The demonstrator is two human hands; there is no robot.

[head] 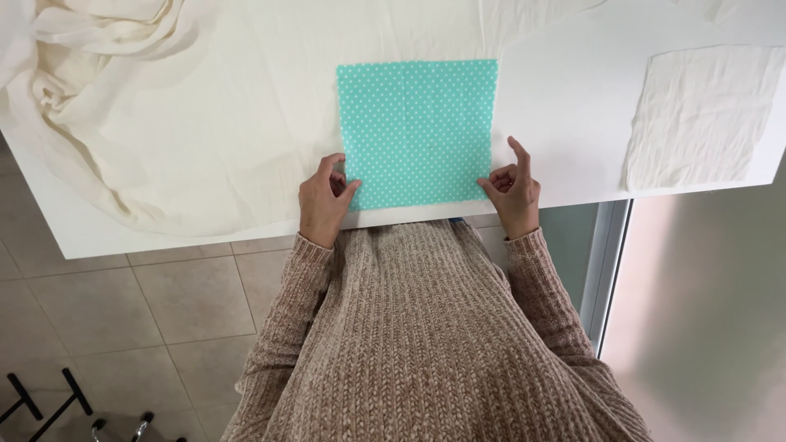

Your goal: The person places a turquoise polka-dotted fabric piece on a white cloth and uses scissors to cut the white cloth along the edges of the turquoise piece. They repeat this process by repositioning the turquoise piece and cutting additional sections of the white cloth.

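A square of teal fabric with small white dots (417,129) lies flat on the white table (565,106), right in front of me. My left hand (324,199) pinches its near left corner between thumb and fingers. My right hand (512,190) pinches the near right corner, index finger raised. Both hands rest at the table's front edge. My arms are in a beige knitted sweater.
A large cream cloth (139,106) is spread and bunched over the table's left half. A smaller crinkled cream square (704,115) lies at the right. Below the table edge are beige floor tiles (123,319), a black metal frame (49,401) and a window frame (610,262).
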